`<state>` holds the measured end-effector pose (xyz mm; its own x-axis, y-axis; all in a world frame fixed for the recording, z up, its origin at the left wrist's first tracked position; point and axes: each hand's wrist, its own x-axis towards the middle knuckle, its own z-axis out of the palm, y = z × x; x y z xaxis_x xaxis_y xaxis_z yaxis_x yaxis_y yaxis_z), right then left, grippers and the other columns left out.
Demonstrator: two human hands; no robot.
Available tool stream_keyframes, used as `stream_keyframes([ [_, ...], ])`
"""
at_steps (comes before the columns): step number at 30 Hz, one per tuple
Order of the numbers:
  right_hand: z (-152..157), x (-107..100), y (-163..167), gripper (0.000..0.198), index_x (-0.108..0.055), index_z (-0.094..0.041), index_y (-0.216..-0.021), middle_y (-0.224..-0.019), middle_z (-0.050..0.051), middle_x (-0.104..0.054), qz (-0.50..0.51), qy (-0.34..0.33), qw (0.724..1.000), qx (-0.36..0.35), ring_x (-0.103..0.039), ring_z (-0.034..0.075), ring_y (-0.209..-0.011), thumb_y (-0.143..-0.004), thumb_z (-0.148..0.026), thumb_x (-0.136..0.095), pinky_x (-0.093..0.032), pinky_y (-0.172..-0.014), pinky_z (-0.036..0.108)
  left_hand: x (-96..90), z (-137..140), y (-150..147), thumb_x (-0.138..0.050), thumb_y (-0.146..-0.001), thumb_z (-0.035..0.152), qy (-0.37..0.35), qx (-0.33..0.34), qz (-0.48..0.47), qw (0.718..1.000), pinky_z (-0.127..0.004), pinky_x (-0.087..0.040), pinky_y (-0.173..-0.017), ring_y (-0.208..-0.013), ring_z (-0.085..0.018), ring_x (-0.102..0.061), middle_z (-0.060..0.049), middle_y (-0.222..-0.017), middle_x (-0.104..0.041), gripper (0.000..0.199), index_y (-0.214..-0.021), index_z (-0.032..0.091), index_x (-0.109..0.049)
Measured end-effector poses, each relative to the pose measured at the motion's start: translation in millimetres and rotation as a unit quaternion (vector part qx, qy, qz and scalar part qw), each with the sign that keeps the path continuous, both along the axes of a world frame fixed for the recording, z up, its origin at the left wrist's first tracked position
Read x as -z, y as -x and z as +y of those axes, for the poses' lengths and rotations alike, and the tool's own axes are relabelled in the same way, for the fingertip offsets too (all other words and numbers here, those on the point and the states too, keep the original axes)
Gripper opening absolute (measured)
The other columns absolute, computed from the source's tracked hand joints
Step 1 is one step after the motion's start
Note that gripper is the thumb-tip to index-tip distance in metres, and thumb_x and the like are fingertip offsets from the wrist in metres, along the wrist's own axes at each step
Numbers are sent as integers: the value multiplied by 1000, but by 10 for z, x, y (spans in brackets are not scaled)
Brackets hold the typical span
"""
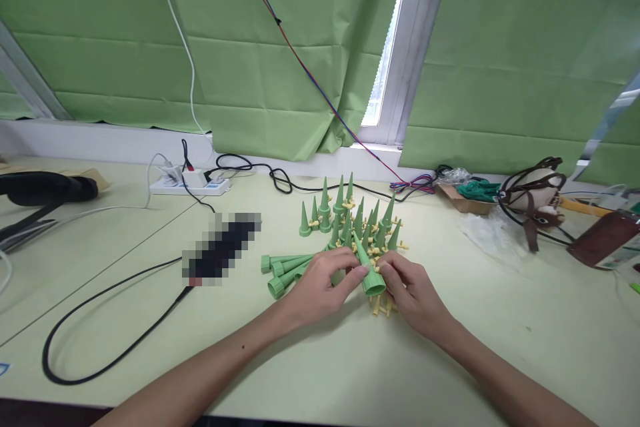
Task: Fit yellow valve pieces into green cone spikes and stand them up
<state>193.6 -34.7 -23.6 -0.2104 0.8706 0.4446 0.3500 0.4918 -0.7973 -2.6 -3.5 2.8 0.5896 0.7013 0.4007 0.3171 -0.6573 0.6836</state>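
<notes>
A green plastic cone spike (371,277) is tilted between my hands, its open wide end toward me and its point away. My left hand (323,283) is closed on the spike's left side with thumb and fingers. At the spike's right side, my right hand (414,290) pinches a small yellow plastic valve (378,268), which is partly hidden by the fingers. Beyond my hands stand several green spikes (345,213), with yellow valves on many of them. More green spikes (287,273) lie on their sides left of my left hand. Loose yellow valves (381,308) lie beneath my hands.
A pixelated dark object (223,250) with a black cable lies on the table (320,373) to the left. Behind it sits a white power strip (190,183). Clear plastic bags (493,237), a cardboard box (463,199) and a dark red bottle (607,240) are at the right.
</notes>
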Motion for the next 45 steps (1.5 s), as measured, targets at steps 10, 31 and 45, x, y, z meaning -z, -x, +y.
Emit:
stream_keyframes([
  [10,8,-13,11,37,-35,-22,-69,-62,-5,-36,-28,-23,999,1,-33,12,-55,-104,-34,-37,-29,-53,25,-13,0,3,-54,-97,33,4,-1,0,1000,-26,-41,-73,-76,-14,-53,0,-79,-58,25,-81,17,-63],
  [31,28,19,30,39,-28,-23,-68,-60,-6,-28,-50,-19,998,26,-27,12,-53,-103,-36,-36,-25,-51,26,22,-16,4,-57,-95,24,-71,3,-9,997,-25,-39,-71,-77,-14,-49,-1,-83,-52,16,-83,18,-50],
  [45,-13,98,72,38,-26,-23,-69,-57,-8,-28,-114,-130,985,4,-25,10,-50,-96,-27,-52,-23,-49,24,42,21,-34,-40,-102,27,18,-1,-18,1000,-26,-29,-62,-64,-12,-36,4,-67,-38,36,-68,18,-35],
])
